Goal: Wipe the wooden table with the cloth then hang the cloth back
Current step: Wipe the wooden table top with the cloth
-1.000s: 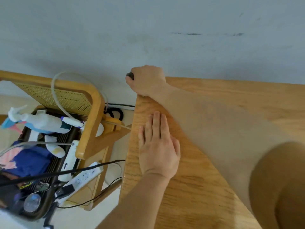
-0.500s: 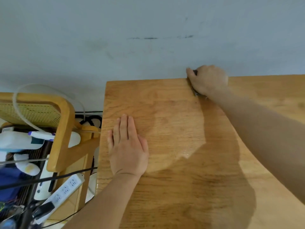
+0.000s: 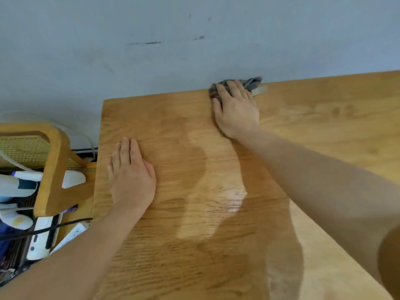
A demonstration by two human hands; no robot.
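The wooden table (image 3: 324,131) fills the middle and right of the view, its far edge against a grey wall. My right hand (image 3: 237,110) presses a grey cloth (image 3: 252,82) flat on the table at that far edge; most of the cloth is hidden under the palm. My left hand (image 3: 131,174) lies flat, fingers together, near the table's left edge and holds nothing. A damp, shiny streak (image 3: 216,191) runs down the wood between the two hands.
A wooden chair with a cane back (image 3: 52,161) stands left of the table. Around it lie spray bottles (image 3: 19,185), a white power strip (image 3: 41,241), cables and other clutter. The grey wall (image 3: 151,50) rises directly behind the table.
My right hand has slid the cloth rightward along the table's far edge, away from the left corner. My left hand has stayed flat near the left edge.
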